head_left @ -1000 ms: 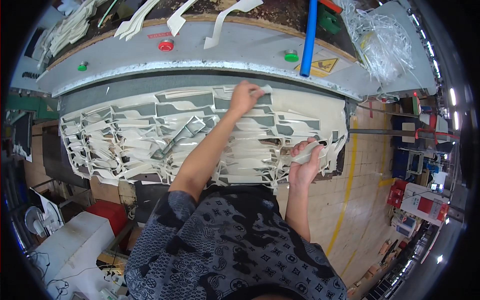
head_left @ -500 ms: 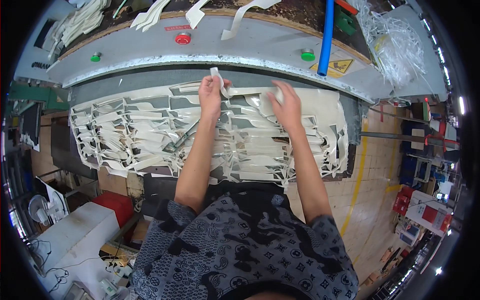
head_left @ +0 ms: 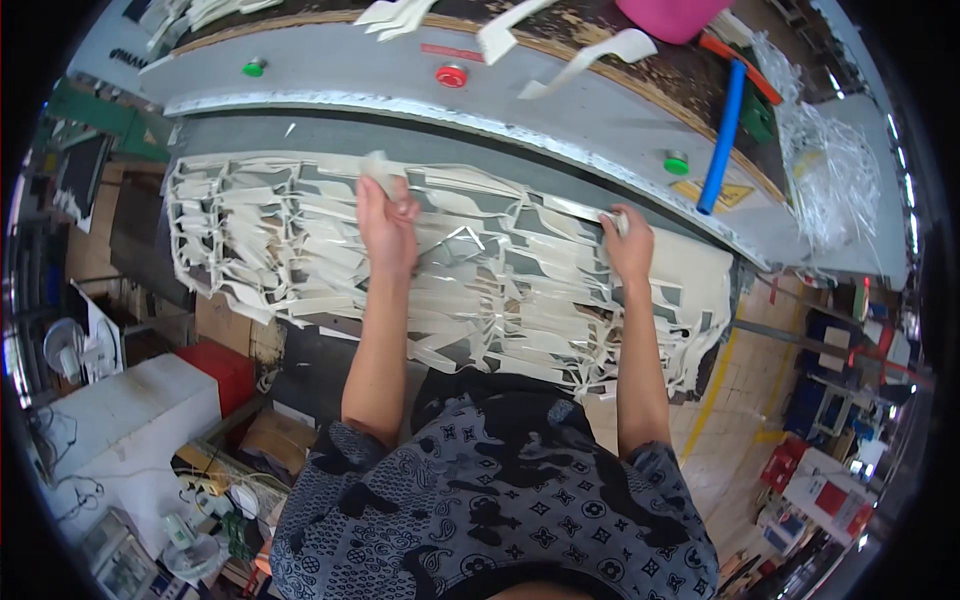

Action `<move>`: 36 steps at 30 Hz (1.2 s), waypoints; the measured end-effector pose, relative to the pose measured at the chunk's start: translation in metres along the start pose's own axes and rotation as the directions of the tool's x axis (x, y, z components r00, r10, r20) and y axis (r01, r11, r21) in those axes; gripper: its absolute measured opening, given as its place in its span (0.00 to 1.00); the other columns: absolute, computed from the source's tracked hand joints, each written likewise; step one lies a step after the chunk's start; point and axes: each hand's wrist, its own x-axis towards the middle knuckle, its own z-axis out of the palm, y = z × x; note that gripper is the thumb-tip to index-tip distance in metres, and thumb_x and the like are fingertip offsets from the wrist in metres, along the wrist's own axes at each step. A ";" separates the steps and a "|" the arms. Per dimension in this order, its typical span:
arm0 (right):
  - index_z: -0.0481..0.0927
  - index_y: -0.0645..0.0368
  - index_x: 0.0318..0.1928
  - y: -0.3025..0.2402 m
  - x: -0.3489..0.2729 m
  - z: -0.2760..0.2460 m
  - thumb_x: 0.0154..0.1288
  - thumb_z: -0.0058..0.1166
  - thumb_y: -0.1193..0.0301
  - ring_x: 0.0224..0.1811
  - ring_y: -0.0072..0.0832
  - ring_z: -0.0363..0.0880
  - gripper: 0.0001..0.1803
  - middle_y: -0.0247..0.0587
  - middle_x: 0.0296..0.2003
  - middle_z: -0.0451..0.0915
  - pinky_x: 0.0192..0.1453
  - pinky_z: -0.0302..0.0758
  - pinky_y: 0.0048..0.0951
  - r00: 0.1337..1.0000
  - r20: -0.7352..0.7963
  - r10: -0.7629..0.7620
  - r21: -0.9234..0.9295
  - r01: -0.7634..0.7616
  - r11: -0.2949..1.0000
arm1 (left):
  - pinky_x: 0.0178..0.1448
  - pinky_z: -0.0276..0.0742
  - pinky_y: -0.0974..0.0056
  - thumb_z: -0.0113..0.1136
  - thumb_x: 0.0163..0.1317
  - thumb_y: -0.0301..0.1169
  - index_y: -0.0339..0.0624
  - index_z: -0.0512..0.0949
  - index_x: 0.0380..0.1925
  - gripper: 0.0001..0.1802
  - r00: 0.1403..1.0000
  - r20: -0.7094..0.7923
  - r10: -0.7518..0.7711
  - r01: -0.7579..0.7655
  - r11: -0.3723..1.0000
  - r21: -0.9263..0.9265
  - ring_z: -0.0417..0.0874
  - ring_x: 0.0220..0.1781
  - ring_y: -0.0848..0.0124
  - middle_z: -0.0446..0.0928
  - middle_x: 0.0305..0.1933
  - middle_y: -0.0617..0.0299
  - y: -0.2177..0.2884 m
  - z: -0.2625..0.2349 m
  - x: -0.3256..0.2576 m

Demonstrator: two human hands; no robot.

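A large cream sheet (head_left: 700,265), flexible and full of cut-out gaps, lies across the grey work surface (head_left: 340,130) under both hands. My left hand (head_left: 388,228) is closed over the left-middle part of the sheet, a small cream cut piece (head_left: 377,166) standing up from its fingers, slightly blurred. Farther right, my right hand (head_left: 630,248) has its fingers curled at the sheet's far edge, pinching a pale strip (head_left: 578,208). Between the hands, a thin shiny angular outline, apparently metal (head_left: 462,240), rests on the sheet. Loose cut pieces lie among the gaps.
Beyond the sheet runs a grey machine beam (head_left: 380,75) with a red button (head_left: 451,75) and green buttons (head_left: 677,162). Cut pieces (head_left: 590,58), a pink object (head_left: 672,14) and a blue tube (head_left: 722,140) sit on top. Clear plastic strands (head_left: 835,190) hang at right.
The view has turned, shifting the scene. My left hand has moved left over the sheet with a cream piece. My right hand has moved right, its fingers now curled on a strip.
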 end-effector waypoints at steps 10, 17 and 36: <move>0.86 0.60 0.54 -0.156 -0.053 -0.033 0.75 0.66 0.64 0.43 0.15 0.81 0.15 0.33 0.41 0.89 0.47 0.76 0.22 0.969 0.212 0.129 0.682 -0.241 0.691 | 0.53 0.64 0.60 0.36 0.88 0.43 0.43 0.64 0.76 0.26 0.876 0.369 -0.309 0.439 0.829 -0.346 0.64 0.43 0.71 0.64 0.41 0.65 -0.016 0.073 -0.063; 0.71 0.60 0.63 -0.140 -0.072 -0.039 0.89 0.22 0.45 0.37 0.28 0.80 0.33 0.50 0.44 0.86 0.45 0.75 0.31 0.936 0.319 0.147 0.925 -0.341 0.168 | 0.51 0.64 0.58 0.42 0.86 0.40 0.43 0.70 0.60 0.15 0.829 0.492 -0.265 0.395 0.901 -0.179 0.64 0.42 0.69 0.65 0.42 0.63 0.002 0.107 -0.074; 0.77 0.64 0.60 -0.203 -0.079 -0.083 0.89 0.34 0.51 0.60 0.46 0.87 0.28 0.56 0.51 0.87 0.65 0.84 0.46 0.931 0.331 0.154 0.944 -0.328 -0.047 | 0.50 0.86 0.69 0.67 0.72 0.19 0.28 0.85 0.49 0.09 0.802 0.475 -0.362 0.123 0.878 0.463 0.89 0.46 0.75 0.88 0.44 0.58 -0.006 0.105 -0.138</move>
